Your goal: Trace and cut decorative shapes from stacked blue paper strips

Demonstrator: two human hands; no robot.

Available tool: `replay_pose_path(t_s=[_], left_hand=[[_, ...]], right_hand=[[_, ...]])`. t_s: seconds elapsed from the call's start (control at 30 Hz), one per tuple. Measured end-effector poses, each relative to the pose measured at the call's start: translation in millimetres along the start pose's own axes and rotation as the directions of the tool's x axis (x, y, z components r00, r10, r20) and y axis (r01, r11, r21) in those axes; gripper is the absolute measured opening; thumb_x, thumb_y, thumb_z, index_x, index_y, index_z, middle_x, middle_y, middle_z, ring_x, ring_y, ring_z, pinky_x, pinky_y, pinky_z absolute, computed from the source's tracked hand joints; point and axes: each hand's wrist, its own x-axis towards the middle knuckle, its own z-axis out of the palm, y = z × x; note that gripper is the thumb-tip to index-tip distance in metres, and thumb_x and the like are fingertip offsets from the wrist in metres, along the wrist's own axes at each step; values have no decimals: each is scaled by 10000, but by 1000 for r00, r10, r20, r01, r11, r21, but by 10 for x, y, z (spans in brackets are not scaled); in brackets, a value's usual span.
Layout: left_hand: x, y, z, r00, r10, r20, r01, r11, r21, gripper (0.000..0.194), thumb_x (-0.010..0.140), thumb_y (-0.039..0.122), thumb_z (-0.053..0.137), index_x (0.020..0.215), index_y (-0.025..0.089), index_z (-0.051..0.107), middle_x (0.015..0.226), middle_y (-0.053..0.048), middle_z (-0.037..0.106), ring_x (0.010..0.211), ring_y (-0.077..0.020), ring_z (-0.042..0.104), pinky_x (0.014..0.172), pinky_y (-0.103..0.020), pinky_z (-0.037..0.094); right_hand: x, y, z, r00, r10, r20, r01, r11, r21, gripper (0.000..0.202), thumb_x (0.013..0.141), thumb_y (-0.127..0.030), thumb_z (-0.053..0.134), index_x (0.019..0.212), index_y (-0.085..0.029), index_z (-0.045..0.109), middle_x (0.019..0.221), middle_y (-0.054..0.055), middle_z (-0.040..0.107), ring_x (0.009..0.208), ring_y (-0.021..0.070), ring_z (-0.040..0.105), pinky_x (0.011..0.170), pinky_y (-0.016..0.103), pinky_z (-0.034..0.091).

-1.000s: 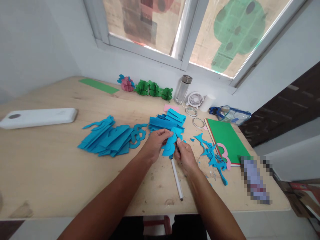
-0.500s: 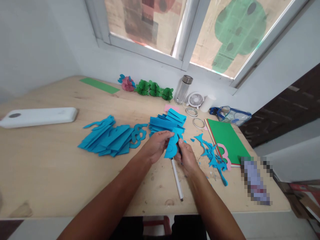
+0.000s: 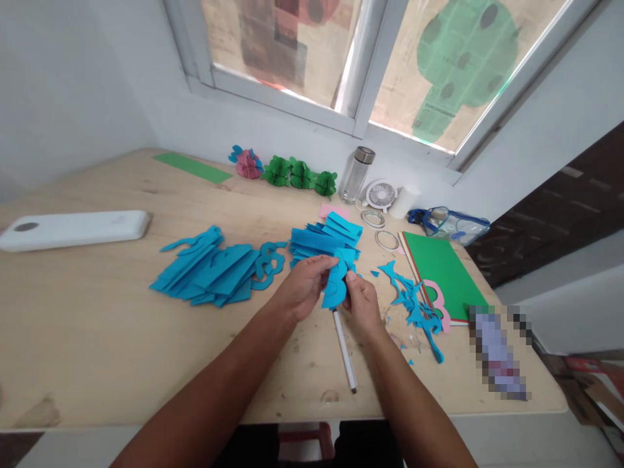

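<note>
My left hand (image 3: 307, 283) pinches a folded piece of blue paper (image 3: 335, 286) between thumb and fingers. Its right edge is scalloped, and a curved pencil-like line runs across it. Close against that edge is my right hand (image 3: 363, 302), fingers closed around dark scissors that are almost wholly hidden now. Under the hands lies a white marker pen (image 3: 345, 354) with a dark tip end. Just beyond them sits a pile of folded blue paper (image 3: 316, 242). Thin blue offcuts (image 3: 414, 305) are scattered right of my right hand.
More blue folded pieces (image 3: 207, 270) lie at left, near a white elongated case (image 3: 78, 229). Along the wall stand green paper ornaments (image 3: 299, 174), a glass bottle (image 3: 357, 174) and a small fan (image 3: 381, 194). Green sheets (image 3: 441, 270) and tape rolls (image 3: 387, 240) lie right.
The dark scissors, partly visible before at the paper's scalloped edge, are now mostly hidden by my right hand. Small blue scraps show on the table below it. My left hand keeps its hold.
</note>
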Motion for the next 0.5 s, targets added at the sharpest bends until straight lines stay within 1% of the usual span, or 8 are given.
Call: replay_pose_path(t_s=[0.07,0.2,0.27,0.4,0.5], left_hand=[[5,-13,-6,1000,-21,10,21,1000,-5,230,637,371,762,611,203,608,634,-35,639,594,-177,586,569,-309,474],[-6,-23,4,997,-66,31,65,998,4,259,632,401,764,613,197,607,620,-49,633,574,-188,581,550,-321,476],[-18,-22,21,999,-41,9,41,999,2,253,618,378,777,609,195,604,622,-33,628,579,-173,577,570,-312,479],[-47,-7,65,996,35,-82,-30,998,54,235,583,333,786,612,182,608,642,-14,623,602,-151,564,590,-295,477],[-68,11,89,996,36,-79,-31,997,68,251,583,349,786,604,180,601,633,-15,612,606,-153,569,588,-298,477]], right_hand=[[-10,-15,13,999,33,3,-33,998,44,609,807,-703,503,448,-220,409,405,-45,369,409,93,315,435,254,242],[-31,-47,36,990,128,55,-136,971,197,611,788,-716,517,446,-225,396,363,-59,336,358,84,275,391,248,217],[-33,-56,38,988,144,53,-153,959,237,593,771,-711,550,465,-226,397,365,-66,332,349,82,262,374,246,204],[-25,-55,29,984,175,31,-176,946,272,553,754,-687,597,513,-227,405,382,-77,327,352,79,239,351,241,191],[-24,-39,15,974,210,86,-227,910,347,546,726,-681,633,543,-226,394,399,-93,307,348,64,199,334,221,161]])
